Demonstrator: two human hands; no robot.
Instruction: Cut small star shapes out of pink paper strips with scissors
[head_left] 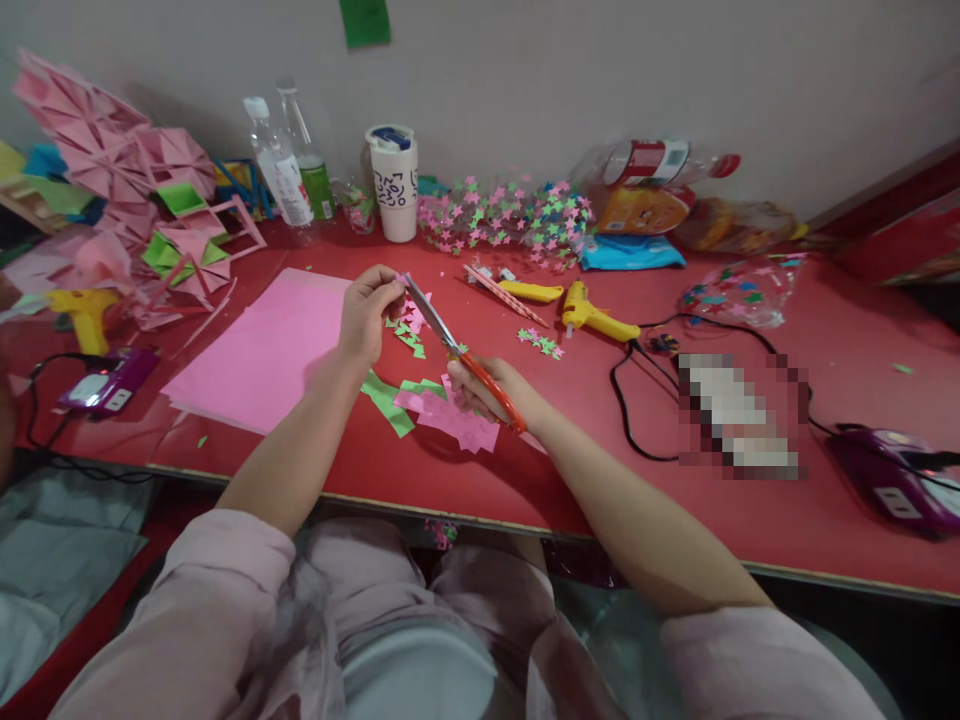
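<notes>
My right hand (495,388) is closed around the orange handles of a pair of scissors (429,312), whose blades point up and left. At the blade tips, my left hand (367,312) pinches a tiny piece of pink paper, mostly hidden by the fingers. Under the scissors lie pink paper scraps (457,425) and green paper scraps (388,402). Small cut bits (409,335) in pink and green are scattered just right of my left hand. A stack of pink paper sheets (262,345) rests beneath my left forearm.
Paper stars (540,342), a yellow cutter (532,291) and a yellow glue gun (600,318) lie to the right. Behind stand bottles (281,180), a white cup (394,190) and star-filled bags (502,220). Black cords (619,400) cross the red table. Pink folded-paper models (112,150) crowd the left.
</notes>
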